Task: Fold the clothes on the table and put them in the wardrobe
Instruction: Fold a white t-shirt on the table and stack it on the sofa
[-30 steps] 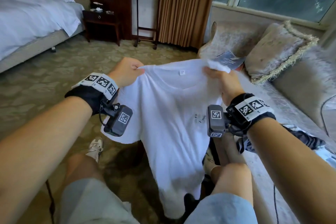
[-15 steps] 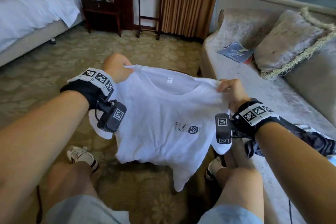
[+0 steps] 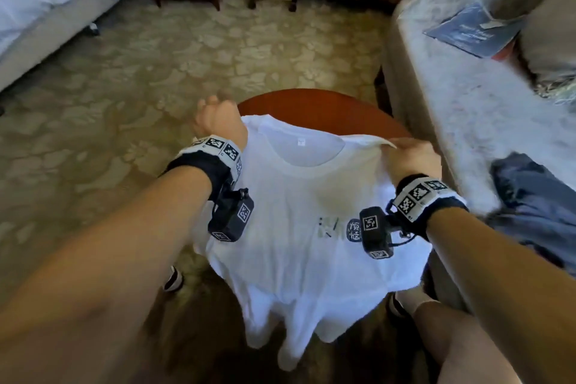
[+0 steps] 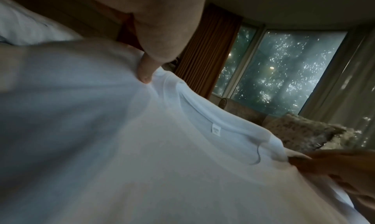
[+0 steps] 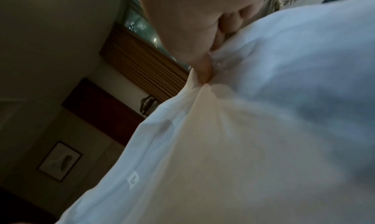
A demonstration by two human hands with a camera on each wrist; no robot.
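**White T-shirt spread over the round table**

A bedroom with patterned carpet surrounds a round reddish-brown table, the landmark here. Left of the table stands a bed; right of it a pale sofa carries a blue booklet whose writing is too blurred to read, and a dark blue garment.

The white T-shirt lies front-up across the table, collar toward its far edge, hem hanging off the near edge. The left hand pinches the shirt's left shoulder, thumb pressed into the cloth. The right hand grips the right shoulder, fingers curled around a lifted fold.

A small white neck tag and a dark chest print cannot be read.
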